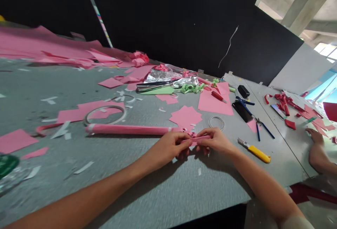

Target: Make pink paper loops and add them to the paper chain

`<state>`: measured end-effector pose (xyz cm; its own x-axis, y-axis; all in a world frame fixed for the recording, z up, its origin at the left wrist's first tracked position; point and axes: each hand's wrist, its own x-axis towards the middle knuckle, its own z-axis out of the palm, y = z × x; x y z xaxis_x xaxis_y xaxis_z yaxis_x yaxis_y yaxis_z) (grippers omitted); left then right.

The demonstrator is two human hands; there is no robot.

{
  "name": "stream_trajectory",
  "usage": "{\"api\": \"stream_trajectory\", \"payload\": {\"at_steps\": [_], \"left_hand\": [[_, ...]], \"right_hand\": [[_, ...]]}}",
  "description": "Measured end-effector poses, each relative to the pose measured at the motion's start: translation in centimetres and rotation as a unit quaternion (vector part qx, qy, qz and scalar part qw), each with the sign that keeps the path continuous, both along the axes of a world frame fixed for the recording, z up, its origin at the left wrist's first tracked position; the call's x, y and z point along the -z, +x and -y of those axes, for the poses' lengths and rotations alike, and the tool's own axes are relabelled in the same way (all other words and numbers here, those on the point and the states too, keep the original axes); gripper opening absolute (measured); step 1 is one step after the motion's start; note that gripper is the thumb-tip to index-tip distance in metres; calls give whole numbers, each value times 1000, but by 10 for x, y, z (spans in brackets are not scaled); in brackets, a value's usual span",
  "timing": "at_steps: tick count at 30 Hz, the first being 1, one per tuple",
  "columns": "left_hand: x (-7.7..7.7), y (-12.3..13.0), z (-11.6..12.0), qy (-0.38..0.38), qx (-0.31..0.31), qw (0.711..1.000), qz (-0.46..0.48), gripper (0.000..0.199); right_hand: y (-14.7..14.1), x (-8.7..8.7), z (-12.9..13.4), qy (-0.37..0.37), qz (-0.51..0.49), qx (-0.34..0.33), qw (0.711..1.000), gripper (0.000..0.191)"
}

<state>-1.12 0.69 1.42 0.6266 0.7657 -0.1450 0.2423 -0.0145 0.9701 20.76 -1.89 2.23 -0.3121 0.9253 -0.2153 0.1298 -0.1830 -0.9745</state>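
Observation:
Between the fingertips of both hands is a narrow strip of pink paper (196, 140), pinched at its two ends just above the grey tabletop. My left hand (171, 146) grips the left end, thumb on top. The right end is in my right hand (214, 140), its fingers closed. Directly behind them lies a long pink paper roll (131, 130) with whitish tape near its left end. Its right end, by my fingers, looks crumpled and is partly hidden. A thin clear ring (216, 123) rests behind my right hand.
A yellow utility knife (258, 153), blade out, lies right of my right arm. Pliers (263, 128), a phone (241, 111) and a red-handled tool (218, 96) lie farther back. A tape roll (105, 115) and pink sheets (185, 116) are scattered about. A co-worker's hand (316, 137) rests far right.

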Motion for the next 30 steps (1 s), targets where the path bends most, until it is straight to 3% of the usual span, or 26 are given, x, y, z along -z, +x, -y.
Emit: {"api": "stream_trajectory", "payload": {"at_steps": [8, 19, 22, 30], "left_hand": [[1, 1, -3, -24, 14, 1000, 8, 51], [0, 1, 0, -31, -4, 999, 28, 57], [2, 1, -2, -38, -26, 997, 59, 51], [3, 2, 1, 61, -48, 997, 31, 38]], "right_hand": [[-2, 3, -1, -5, -3, 19, 1000, 14], [-1, 0, 4, 14, 8, 24, 1000, 22], [1, 2, 3, 10, -1, 44, 999, 21], [0, 1, 3, 8, 5, 33, 999, 29]]}}
